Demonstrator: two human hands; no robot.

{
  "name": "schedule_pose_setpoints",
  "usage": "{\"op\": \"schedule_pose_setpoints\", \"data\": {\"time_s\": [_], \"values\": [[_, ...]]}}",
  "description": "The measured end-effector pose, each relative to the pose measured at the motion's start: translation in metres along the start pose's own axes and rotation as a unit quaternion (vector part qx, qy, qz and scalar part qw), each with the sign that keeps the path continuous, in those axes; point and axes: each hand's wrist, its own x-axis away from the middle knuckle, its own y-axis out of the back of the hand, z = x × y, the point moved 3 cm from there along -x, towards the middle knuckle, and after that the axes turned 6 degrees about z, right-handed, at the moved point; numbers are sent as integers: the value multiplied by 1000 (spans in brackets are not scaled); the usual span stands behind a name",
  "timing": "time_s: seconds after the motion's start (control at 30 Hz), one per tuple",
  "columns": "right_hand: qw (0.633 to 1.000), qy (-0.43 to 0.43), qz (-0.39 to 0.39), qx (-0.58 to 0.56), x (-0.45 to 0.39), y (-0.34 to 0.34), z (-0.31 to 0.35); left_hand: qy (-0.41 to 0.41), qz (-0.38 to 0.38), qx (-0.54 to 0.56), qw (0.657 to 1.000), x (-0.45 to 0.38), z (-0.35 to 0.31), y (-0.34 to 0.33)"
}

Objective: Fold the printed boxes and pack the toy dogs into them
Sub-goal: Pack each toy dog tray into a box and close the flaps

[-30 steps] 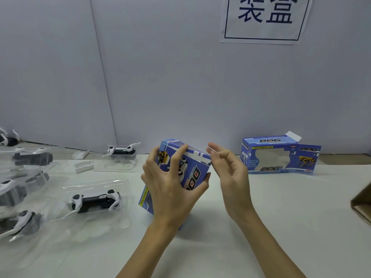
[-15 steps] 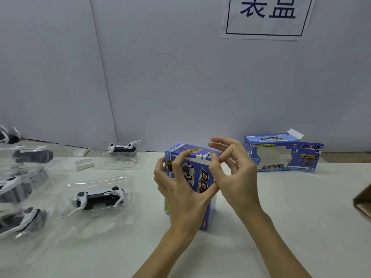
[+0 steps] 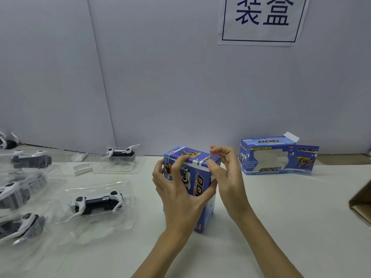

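Note:
A blue printed box [image 3: 200, 177] stands on end on the white table, its top end flap closed. My left hand [image 3: 180, 189] grips it from the front, fingers curled over the top edge and thumb on its right side. My right hand [image 3: 224, 173] touches the box's top right corner with thumb and fingertips, the other fingers loosely curled. A black and white toy dog [image 3: 98, 203] lies in a clear plastic tray just left of the box. Another toy dog [image 3: 120, 153] in a tray sits further back.
A second blue box [image 3: 277, 157] with a window lies at the back right, one end flap open. Several more toy dogs in clear trays [image 3: 22, 193] crowd the left edge. A brown carton corner [image 3: 361, 201] juts in at the right. Small white inserts [image 3: 82, 169] lie back left.
The box went from tilted in my left hand to standing upright on the table. My right hand came onto its top right corner, and the top flap now lies closed.

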Motion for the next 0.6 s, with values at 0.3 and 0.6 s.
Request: {"op": "schedule_pose_setpoints", "data": {"time_s": [0.3,0.6], "values": [[998,-32,-12,-58,5,-15,-14,-11,7,17,1000,1,7,1],[1000,-15,-18,-18,6,-15,-21,-10,7,55,998,-1,8,1]]}}
